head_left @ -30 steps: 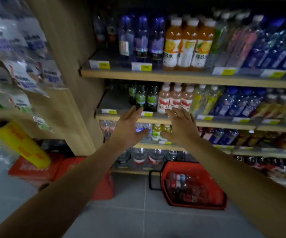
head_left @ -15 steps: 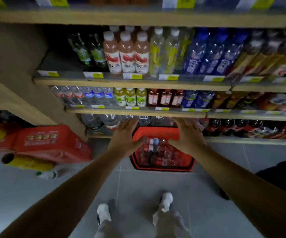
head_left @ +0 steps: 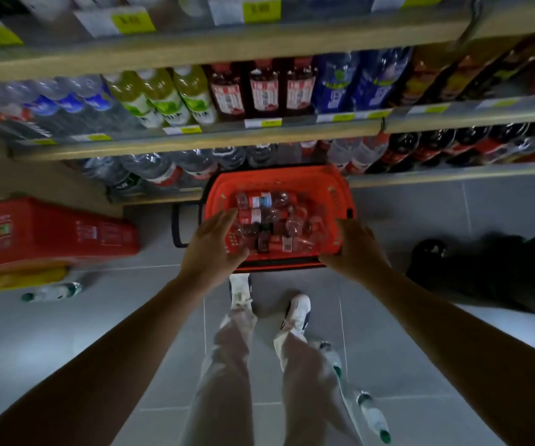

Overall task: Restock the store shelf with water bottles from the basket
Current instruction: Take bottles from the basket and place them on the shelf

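Both hands are hanging over the red basket [head_left: 279, 178], which is sitting on the floor tiles against the foot of the shelf unit. The left hand [head_left: 210, 249] is spreading its fingers loosely, released, gripping nothing; its fingertips are lying over the basket's near-left corner, just short of the water bottles [head_left: 266, 220] heaped inside. The right hand [head_left: 354, 249] is also slack, fingers loosely bent and empty, hovering at the basket's near-right rim. Whether either hand is actually touching the plastic cannot be told.

Progress, as a judgement: the basket is looking close to full, bottles lying on their sides beyond and between the two sets of fingertips, so most of the restocking is still ahead. The bottom shelf [head_left: 420, 175], just past the basket from the fingers, is already carrying clear bottles with red labels, some lying down, but how many came from this basket is not showing. Nothing is in hand, so the step appears to be the reach for a pick.

Counts: one basket; bottles inside too jumbled to number, at least five or six. Two hands, both empty. Two loose bottles are lying on the floor behind the right wrist [head_left: 372, 413], another out to the left of the left forearm [head_left: 50, 291]. One red carton [head_left: 44, 233] is sitting left of the left hand.
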`<state>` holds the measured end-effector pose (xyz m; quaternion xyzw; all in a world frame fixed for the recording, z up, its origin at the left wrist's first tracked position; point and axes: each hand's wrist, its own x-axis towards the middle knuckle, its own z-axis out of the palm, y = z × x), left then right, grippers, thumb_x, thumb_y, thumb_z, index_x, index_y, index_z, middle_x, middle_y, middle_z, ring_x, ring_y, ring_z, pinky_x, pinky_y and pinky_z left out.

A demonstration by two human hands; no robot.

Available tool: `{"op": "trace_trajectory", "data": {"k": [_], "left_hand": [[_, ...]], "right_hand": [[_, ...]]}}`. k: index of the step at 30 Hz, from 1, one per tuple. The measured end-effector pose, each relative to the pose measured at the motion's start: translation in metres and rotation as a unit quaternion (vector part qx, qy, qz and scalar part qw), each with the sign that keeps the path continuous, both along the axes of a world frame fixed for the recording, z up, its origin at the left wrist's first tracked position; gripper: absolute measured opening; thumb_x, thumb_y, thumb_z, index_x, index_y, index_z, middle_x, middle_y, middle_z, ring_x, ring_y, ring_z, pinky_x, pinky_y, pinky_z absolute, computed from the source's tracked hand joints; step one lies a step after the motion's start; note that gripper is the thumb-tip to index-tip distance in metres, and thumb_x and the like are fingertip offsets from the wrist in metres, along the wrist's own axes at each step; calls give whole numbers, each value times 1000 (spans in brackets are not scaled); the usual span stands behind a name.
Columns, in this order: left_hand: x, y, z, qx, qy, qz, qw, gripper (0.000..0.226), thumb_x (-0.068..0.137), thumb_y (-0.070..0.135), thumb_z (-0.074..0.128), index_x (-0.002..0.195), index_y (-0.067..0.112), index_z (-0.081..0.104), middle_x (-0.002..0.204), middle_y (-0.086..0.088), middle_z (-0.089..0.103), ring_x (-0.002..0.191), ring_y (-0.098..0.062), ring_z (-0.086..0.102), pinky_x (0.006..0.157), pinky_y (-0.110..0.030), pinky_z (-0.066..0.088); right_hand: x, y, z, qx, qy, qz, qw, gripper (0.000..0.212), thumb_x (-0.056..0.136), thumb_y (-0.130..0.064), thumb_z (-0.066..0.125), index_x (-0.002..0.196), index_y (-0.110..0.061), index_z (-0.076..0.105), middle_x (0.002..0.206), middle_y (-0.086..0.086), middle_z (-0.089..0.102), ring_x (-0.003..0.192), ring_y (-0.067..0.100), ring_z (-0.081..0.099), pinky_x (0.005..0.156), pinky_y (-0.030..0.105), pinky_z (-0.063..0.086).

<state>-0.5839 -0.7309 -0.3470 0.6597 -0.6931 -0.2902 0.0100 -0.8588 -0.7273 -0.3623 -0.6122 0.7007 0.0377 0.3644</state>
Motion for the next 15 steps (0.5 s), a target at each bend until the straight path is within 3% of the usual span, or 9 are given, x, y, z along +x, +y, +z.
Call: {"op": "trace_trajectory", "data": {"k": [6,11,15], "left_hand": [[-12,-34,-105,35,7,-25,999,80,85,37,71,152,24,28,155,-4,37,141,-27,35,111,-47,37],[-16,-62,-198,41,30,-66,997,78,85,37,70,150,25,30,150,-5,43,136,-25,41,107,-37,39],[-16,-92,-274,42,38,-104,993,77,83,41,67,149,29,29,149,-5,43,135,-25,42,103,-47,46]], "right_hand": [[1,-11,-99,42,-23,-28,998,76,77,-40,71,142,-24,36,131,9,52,121,34,49,94,45,49],[9,-26,-186,50,-16,-55,997,78,81,-43,71,145,-16,37,139,11,47,124,33,48,97,38,42],[18,-44,-252,58,-33,-91,994,79,80,-51,68,144,-17,37,141,10,44,124,32,47,99,43,46]]}}
